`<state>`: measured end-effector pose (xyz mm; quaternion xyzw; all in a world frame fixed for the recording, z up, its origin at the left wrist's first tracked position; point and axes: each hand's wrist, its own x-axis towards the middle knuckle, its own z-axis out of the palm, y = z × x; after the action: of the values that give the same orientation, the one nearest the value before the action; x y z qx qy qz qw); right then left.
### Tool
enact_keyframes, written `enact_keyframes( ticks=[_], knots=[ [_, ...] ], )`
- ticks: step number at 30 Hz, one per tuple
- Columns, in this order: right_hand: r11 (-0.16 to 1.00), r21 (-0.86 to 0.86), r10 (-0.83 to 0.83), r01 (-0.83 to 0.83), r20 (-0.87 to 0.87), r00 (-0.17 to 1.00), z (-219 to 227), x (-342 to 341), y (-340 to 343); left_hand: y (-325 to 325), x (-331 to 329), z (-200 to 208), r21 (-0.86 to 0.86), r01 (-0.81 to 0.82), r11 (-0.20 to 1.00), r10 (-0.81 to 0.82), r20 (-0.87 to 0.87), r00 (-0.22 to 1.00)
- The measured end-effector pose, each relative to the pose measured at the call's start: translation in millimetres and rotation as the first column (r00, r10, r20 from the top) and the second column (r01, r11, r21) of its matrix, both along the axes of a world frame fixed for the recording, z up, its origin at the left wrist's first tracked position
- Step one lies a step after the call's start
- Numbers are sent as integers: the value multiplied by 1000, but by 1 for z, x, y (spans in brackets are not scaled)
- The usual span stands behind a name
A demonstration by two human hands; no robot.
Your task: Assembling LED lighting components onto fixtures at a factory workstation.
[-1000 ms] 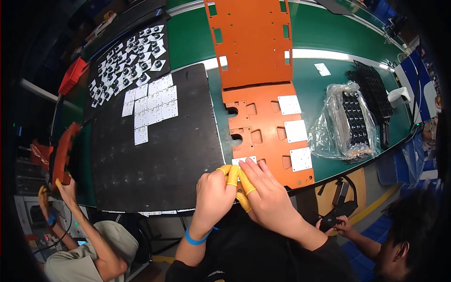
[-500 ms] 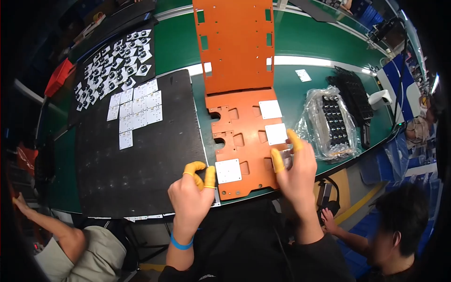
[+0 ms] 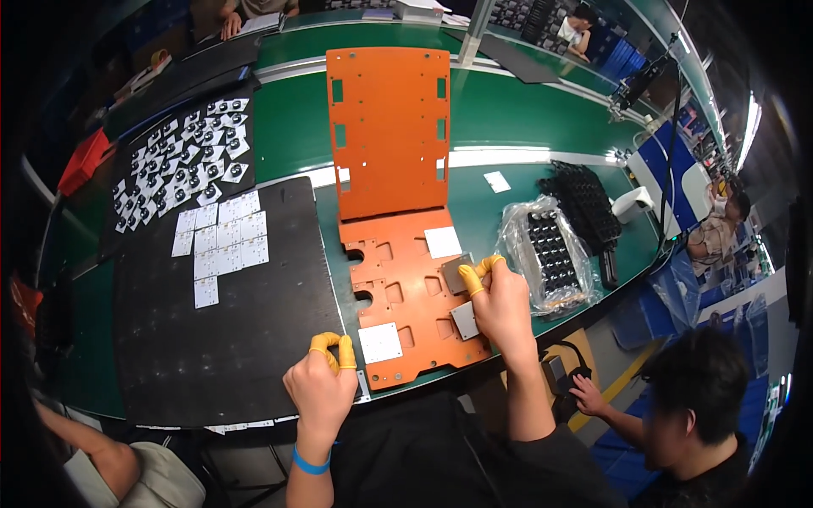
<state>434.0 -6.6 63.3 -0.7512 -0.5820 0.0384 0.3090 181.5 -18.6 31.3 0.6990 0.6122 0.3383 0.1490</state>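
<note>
Right hand [image 3: 501, 309] and left hand [image 3: 320, 383] are working apart: one is pinching a thin grey square board [image 3: 455, 274] over the orange fixture's [image 3: 419, 296] right side; the other is curling narrowly near its left corner, whether holding anything I can't tell. Gripping edges only and keeping level is probably serving best. Smooth white squares [image 3: 442, 242] are lying flat nearby; crinkled clear plastic [image 3: 514, 245] is wrapping a knobbly black tray [image 3: 555, 254].

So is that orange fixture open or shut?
The orange fixture is open: its lid stands away from the base, leaving white boards there exposed.
</note>
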Motion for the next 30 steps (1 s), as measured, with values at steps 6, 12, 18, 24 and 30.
enact_keyframes(
  ticks=[6, 12, 18, 24, 30],
  knots=[
    [998, 0, 55, -60, 386, 921, 25, 33, 58, 5, -7, -7, 7, 11, 1000, -11, 8, 1000],
    [972, -109, 221, -209, 736, 640, 39, 87, 183, 6, -5, 4, 26, 76, 997, -76, -13, 997],
    [879, -362, 476, -311, 700, 532, -15, 106, 295, 5, -14, -1, -51, 80, 995, -77, 57, 995],
    [770, -242, 551, -590, 718, 425, -37, 84, 326, 4, -11, -2, -96, 86, 992, -84, 29, 996],
    [823, -250, 512, -510, 715, 476, -31, 82, 301, 7, -12, -2, -104, 125, 987, -123, 20, 992]
  ],
)
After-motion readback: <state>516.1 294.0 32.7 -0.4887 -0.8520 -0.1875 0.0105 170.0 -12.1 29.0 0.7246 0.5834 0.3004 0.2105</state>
